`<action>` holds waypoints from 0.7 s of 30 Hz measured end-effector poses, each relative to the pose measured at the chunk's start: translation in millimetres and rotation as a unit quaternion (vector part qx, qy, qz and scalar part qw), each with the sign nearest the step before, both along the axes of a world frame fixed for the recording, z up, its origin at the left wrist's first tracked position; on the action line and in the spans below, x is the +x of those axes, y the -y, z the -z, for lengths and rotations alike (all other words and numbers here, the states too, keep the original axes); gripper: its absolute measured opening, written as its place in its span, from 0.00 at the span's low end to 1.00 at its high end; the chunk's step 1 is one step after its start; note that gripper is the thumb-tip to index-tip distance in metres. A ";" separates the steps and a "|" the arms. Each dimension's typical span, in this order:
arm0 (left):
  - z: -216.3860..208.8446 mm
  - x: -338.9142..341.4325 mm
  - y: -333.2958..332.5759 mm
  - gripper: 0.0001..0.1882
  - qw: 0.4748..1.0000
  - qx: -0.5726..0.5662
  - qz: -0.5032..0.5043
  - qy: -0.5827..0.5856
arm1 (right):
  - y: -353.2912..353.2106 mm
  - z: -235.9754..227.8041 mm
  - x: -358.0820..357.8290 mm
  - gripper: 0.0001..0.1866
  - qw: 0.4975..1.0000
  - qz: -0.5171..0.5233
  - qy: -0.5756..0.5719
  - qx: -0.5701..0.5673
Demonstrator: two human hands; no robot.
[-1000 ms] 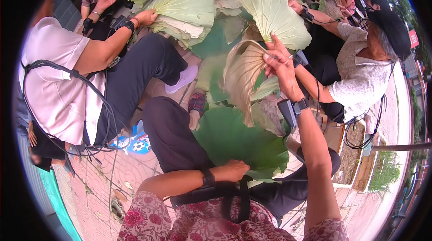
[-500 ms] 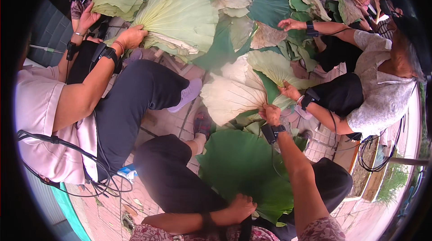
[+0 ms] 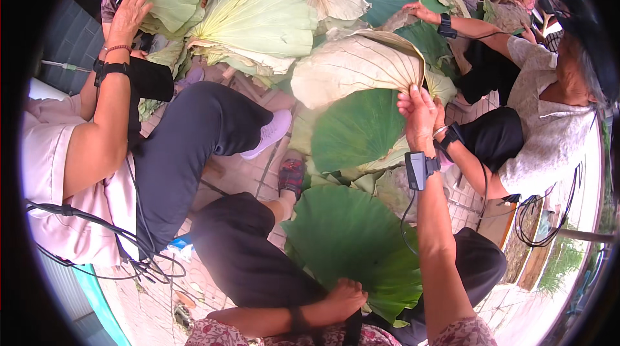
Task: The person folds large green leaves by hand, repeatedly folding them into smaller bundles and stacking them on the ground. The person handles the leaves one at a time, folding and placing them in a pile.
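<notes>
My right hand [image 3: 418, 113] reaches forward, its fingers pinching the ribbed base of a large pale beige lotus leaf [image 3: 352, 71]. That leaf is lifted and partly folded over, above a green lotus leaf [image 3: 358, 129]. Low over my lap lies a broad dark green lotus leaf [image 3: 352, 242]. My left hand [image 3: 347, 299] is closed at its near edge, with the fingertips partly hidden. Close behind my right wrist is the hand of the person on the right [image 3: 440, 120].
Lotus leaves, green and dried, heap up at the far middle [image 3: 387, 0]. At left, a seated person in pink [image 3: 84, 152] handles a stack of pale leaves [image 3: 258, 20]. The right-hand person [image 3: 549, 113] sits close by. Black cables [image 3: 142, 265] trail at left over the tiled floor.
My right hand has moved forward and right, lifting the pale leaf and uncovering a green one. My left hand stays put. The left person's hand has left the pale stack's edge.
</notes>
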State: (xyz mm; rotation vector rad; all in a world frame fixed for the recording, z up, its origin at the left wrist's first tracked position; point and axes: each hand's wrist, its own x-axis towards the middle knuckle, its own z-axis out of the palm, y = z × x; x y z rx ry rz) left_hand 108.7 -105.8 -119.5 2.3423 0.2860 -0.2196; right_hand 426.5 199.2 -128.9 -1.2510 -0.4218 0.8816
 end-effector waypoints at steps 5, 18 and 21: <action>0.6 1.7 2.8 0.09 0.999 0.030 0.006 -0.021 | 39.6 131.7 -4.0 0.13 0.974 0.051 -0.119 -0.184; 60.1 1.7 47.7 0.07 0.998 0.051 0.012 -0.044 | 81.0 265.4 -43.0 0.15 0.924 0.019 -0.217 -0.315; 92.3 2.7 76.6 0.08 0.996 0.052 -0.003 -0.068 | 85.3 259.7 -64.5 0.15 0.913 -0.019 -0.253 -0.318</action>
